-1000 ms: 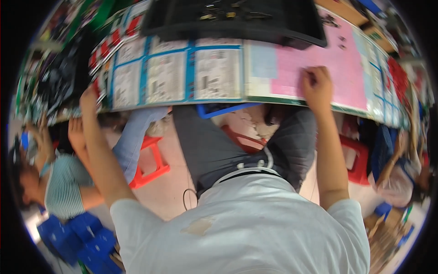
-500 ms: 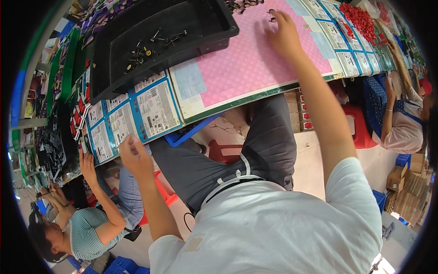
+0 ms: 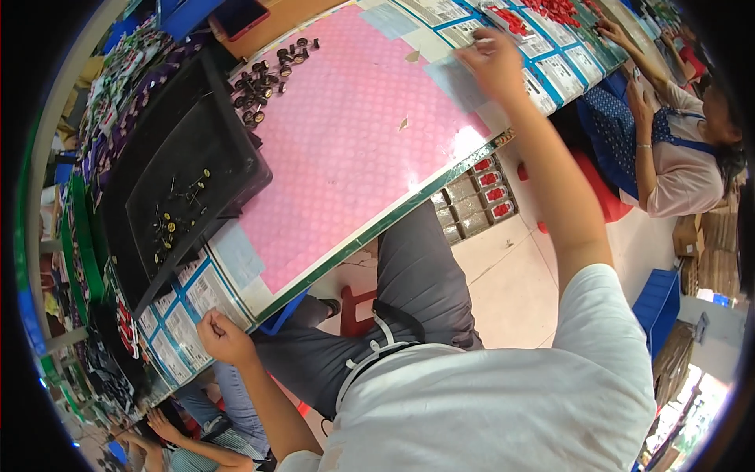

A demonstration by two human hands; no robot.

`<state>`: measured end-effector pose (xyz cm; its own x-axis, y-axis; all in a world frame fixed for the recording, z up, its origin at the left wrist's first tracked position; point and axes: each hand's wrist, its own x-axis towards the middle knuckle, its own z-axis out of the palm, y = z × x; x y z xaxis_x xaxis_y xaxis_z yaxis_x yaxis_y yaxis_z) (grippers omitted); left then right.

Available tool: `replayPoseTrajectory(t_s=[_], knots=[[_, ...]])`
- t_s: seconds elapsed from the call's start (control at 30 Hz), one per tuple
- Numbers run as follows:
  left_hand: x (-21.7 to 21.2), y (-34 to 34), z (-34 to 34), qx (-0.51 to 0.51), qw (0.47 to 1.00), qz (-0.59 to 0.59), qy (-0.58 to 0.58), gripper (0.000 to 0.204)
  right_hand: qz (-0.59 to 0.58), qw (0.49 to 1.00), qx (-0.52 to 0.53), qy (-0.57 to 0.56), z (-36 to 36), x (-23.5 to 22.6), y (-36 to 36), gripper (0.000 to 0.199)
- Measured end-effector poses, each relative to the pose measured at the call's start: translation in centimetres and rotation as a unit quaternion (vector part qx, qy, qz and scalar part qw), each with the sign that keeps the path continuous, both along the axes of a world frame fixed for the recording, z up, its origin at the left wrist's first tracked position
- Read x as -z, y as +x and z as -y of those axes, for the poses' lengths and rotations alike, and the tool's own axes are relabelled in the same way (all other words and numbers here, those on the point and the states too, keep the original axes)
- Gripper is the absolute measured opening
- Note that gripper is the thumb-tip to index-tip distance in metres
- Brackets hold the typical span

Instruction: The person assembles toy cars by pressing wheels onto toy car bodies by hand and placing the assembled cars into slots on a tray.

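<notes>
At far left, find the black tray (image 3: 149, 177), set at a slant on the counter (image 3: 330, 261), with small metal pieces (image 3: 169, 227), some yellow-headed, scattered over its floor. Nearer, by the counter's edge, see the left hand (image 3: 226, 338) low over the blue-bordered printed sheets (image 3: 208, 289), touching or just above: cannot tell which. Forearm angled up from the lower edge, wrist fairly straight, fingers curled in with the thumb close to them; cannot tell of anything pinched inside. Seems more parked than working, to judge by that loose curl.

Past the tray, note the dark wheel-like pieces (image 3: 255, 93), heaped along the far left side of the pink sheet (image 3: 338, 165), well apart from both hands.

At right, see the right hand (image 3: 494, 67) at the end of a long, outstretched arm, beyond the pink sheet, fingers bent, thumb and forefinger drawn near each other. Too blurred to tell of a piece between them. Just beyond, find the red pieces (image 3: 553, 9) in a loose heap, with more on a pale flat pack (image 3: 503, 17) nearer the fingers.

Judge the step as a one-handed reach at the right end of the counter; to pick there, would need parted fingertips, a lowered wrist and a fine pinch.
</notes>
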<state>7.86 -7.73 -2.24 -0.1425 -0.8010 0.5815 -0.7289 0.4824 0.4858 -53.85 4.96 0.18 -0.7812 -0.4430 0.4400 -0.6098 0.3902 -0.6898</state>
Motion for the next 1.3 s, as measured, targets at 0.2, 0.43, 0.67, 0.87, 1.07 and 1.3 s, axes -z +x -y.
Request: replayPoseTrajectory(t_s=[0.2, 0.43, 0.67, 0.87, 1.07, 1.3], knots=[[0.8, -0.2, 0.7, -0.003, 0.999, 0.021, -0.033, 0.015, -0.197, 0.969, 0.146, 0.033, -4.4, 0.4, -15.3, 0.067], [0.3, -0.2, 0.3, -0.014, 0.999, 0.043, -0.019, 0.013, -0.131, 0.971, 0.125, 0.159, -3.6, 2.4, -17.0, 0.056], [-0.7, -2.5, -0.9, 0.009, 0.999, 0.007, 0.039, 0.006, -0.100, 0.977, 0.133, 0.136, -5.3, -0.2, -8.9, 0.067], [-3.5, -8.6, -7.2, 0.175, 0.890, -0.206, 0.366, 0.011, 0.016, 0.993, 0.010, 0.121, -6.0, -2.3, 9.2, 0.056], [-3.5, -14.6, -10.3, 0.427, 0.558, -0.418, 0.576, 0.058, 0.237, 0.928, -0.289, 0.008, -7.2, -3.5, 28.6, 0.056], [-0.7, -8.4, -9.6, 0.407, 0.512, -0.485, 0.580, 0.047, 0.119, 0.895, -0.424, 0.067, -3.9, -6.1, 35.5, 0.056]])
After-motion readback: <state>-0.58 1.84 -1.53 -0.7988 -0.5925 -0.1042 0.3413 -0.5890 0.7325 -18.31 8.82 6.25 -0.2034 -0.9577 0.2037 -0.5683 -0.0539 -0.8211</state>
